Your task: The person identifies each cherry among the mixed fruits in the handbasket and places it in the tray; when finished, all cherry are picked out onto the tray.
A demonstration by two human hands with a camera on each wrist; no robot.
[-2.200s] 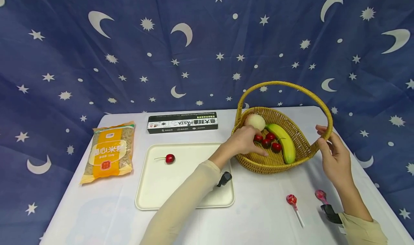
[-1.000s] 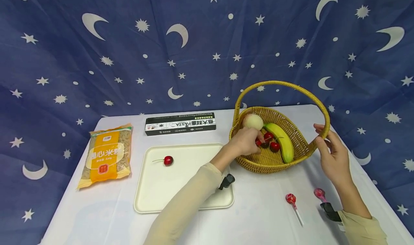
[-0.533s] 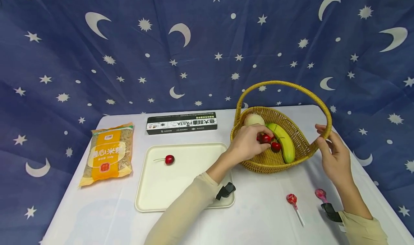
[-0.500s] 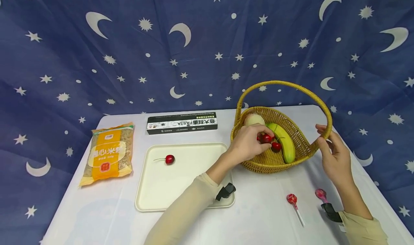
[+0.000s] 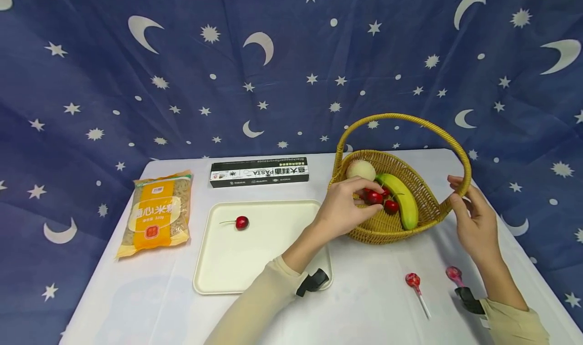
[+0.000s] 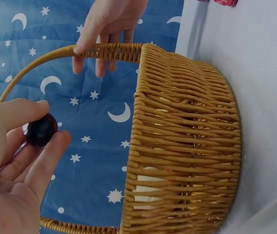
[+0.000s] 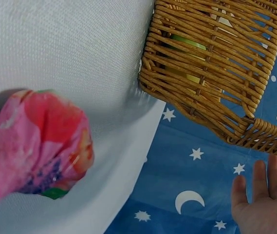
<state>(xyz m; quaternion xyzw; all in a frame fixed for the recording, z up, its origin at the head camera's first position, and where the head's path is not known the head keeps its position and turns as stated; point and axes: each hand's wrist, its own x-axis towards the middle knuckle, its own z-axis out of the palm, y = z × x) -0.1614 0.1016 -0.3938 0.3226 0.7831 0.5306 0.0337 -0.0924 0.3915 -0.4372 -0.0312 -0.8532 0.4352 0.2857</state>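
Above the near-left rim of the wicker basket, my left hand pinches a dark red cherry between thumb and fingertips. Inside the basket lie more cherries, a banana and a pale round fruit. My right hand holds the right foot of the basket's arched handle, thumb on one side and fingers on the other. One cherry with a stem lies on the cream tray, left of the basket. My left forearm hides part of the tray.
A bag of rice noodles lies at the left, and a black pasta box behind the tray. Two lollipops lie in front of the basket, one close to my right wrist. A starry blue cloth hangs behind the table.
My left hand has reached among the cherries, taken hold of one and drawn it up and slightly left, towards the basket's near rim. The right hand stays on the handle.
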